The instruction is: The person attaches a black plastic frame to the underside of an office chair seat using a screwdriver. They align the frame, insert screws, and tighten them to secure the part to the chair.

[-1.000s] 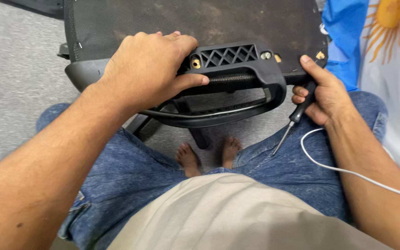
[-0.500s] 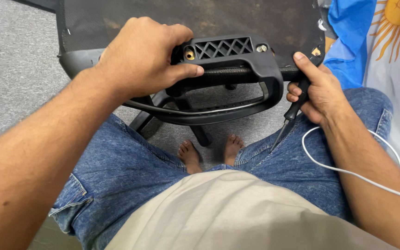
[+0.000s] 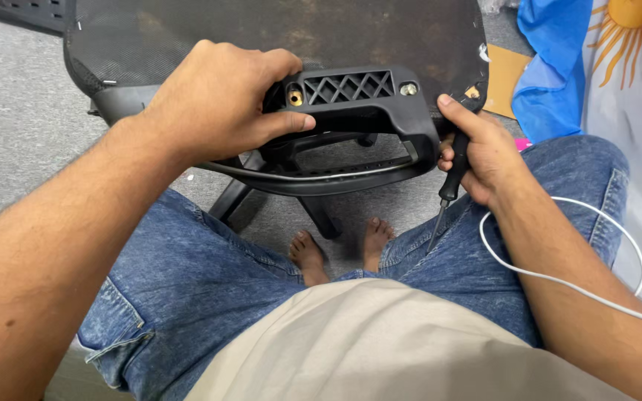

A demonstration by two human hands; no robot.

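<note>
A black plastic chair armrest bracket (image 3: 358,100) with a lattice panel and two brass screw holes is held against the underside of a black mesh office chair seat (image 3: 261,30). My left hand (image 3: 221,100) wraps over the bracket's left end, thumb under the lattice. My right hand (image 3: 481,152) presses the bracket's right end while gripping a black-handled screwdriver (image 3: 451,186), its tip pointing down towards my right thigh.
Black chair base legs (image 3: 313,212) stand on the grey carpet between my knees, above my bare feet (image 3: 339,249). A white cable (image 3: 559,278) loops over my right leg. A blue, white and yellow flag cloth (image 3: 611,67) lies at the right, beside brown cardboard (image 3: 503,74).
The bracket and both hands have shifted slightly up and left in view. My grips are unchanged.
</note>
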